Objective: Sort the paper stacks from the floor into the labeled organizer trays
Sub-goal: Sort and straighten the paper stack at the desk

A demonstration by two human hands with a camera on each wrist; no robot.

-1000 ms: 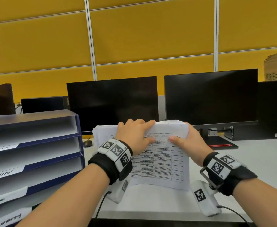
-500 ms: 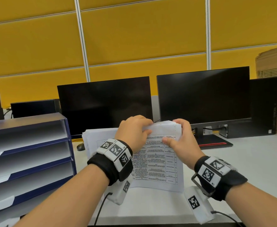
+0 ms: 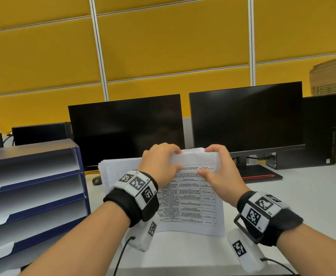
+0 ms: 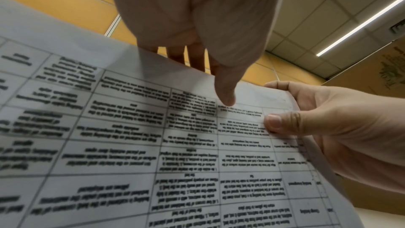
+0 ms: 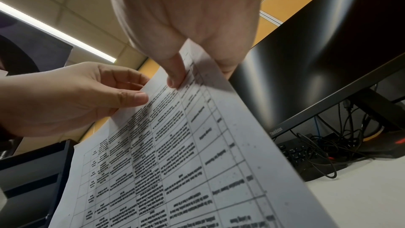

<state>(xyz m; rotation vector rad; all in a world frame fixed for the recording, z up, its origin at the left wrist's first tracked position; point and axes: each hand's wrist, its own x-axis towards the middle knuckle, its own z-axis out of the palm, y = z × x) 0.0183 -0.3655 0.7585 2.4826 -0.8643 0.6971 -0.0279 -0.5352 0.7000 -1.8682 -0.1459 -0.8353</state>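
A stack of printed table sheets (image 3: 193, 208) stands on its lower edge on the white desk (image 3: 306, 200), tilted toward me. My left hand (image 3: 172, 159) grips its top edge left of centre, fingers over the back, thumb on the front sheet. My right hand (image 3: 212, 162) grips the top right corner the same way. Rear sheets (image 3: 119, 168) fan out to the left. The left wrist view shows the left thumb (image 4: 225, 93) pressed on the paper (image 4: 131, 145) beside the right hand (image 4: 328, 127). The blue organizer (image 3: 79, 176) with labelled trays stands at the left.
Two dark monitors (image 3: 244, 120) stand close behind the stack, with a mouse (image 3: 97, 180) under the left one. A keyboard (image 5: 302, 155) and loose cables lie under the right monitor. A cardboard box (image 3: 334, 92) sits at far right. Bare desk lies to the right.
Both hands have shifted onto the stack's top edge and closer together, fingers now curled over it. My view has turned a little to the right, so the organizer sits further left.
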